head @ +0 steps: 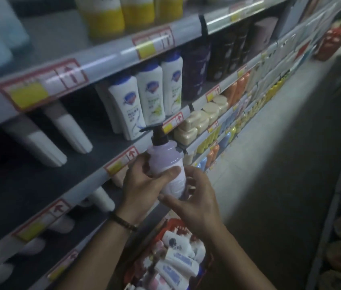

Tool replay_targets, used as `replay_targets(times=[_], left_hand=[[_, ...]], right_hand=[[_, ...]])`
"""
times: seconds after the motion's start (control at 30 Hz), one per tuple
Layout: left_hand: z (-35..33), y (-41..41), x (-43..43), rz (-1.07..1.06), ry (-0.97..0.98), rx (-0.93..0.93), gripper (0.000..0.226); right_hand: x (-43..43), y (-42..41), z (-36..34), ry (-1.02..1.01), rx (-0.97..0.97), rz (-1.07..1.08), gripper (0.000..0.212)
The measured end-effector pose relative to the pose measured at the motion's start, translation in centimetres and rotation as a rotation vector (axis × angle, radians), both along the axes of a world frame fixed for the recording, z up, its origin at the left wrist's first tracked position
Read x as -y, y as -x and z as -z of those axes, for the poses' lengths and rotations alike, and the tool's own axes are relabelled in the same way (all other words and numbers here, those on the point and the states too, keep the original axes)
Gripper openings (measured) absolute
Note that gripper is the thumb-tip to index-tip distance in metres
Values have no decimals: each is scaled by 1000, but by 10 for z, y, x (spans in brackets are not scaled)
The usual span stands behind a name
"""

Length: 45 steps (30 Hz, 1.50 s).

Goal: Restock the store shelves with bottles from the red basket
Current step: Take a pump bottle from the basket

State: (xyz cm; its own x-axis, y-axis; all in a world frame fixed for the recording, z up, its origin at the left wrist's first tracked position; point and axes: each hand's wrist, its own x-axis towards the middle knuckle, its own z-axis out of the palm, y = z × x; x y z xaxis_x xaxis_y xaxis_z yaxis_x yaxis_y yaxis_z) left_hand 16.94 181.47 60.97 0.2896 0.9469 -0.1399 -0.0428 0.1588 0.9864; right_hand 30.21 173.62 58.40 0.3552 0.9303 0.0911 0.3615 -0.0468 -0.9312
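A lilac pump bottle (166,159) with a black pump head is upright in front of the middle shelf edge (94,181). My left hand (144,185) grips its body from the left, thumb across the front. My right hand (194,197) holds its lower end from the right, fingers curled behind it. Below my arms, the red basket (173,225) on the floor holds several white and pink bottles (178,262).
White bottles with blue caps (144,99) stand on the shelf just behind the pump bottle, dark purple bottles (196,70) to their right. White tubes (67,126) stand further left, with bare dark shelf between. The aisle floor (270,164) runs on the right.
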Motion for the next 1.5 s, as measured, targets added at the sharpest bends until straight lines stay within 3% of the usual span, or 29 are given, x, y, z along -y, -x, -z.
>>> replay_targets(times=[0.2,0.43,0.6,0.83,1.1,1.23,1.37,1.5], left_hand=[[-61,17,0,-41,-58,-22,74],[-117,43,18,-115,-250,-91,85],[-147,72,24,-8,-352,17,60],[-173,119,31,111,-396,122,66],[-205,172,46,-96,-598,83,69],[-215,200,52,-178,-677,64,73],[-224,226,60,-287,-725,56,75],[-228,252,69,-446,-742,24,72]], right_hand=[[-9,19,-59,-89,66,2,73],[-9,39,-118,-187,-89,-68,52],[-15,46,-150,-224,-179,-165,51],[-24,71,-200,-293,-295,-399,38],[-37,117,-228,-357,-275,-541,63],[-45,146,-239,-367,-254,-635,53],[-52,175,-254,-424,-155,-717,44],[-56,209,-270,-493,14,-759,64]])
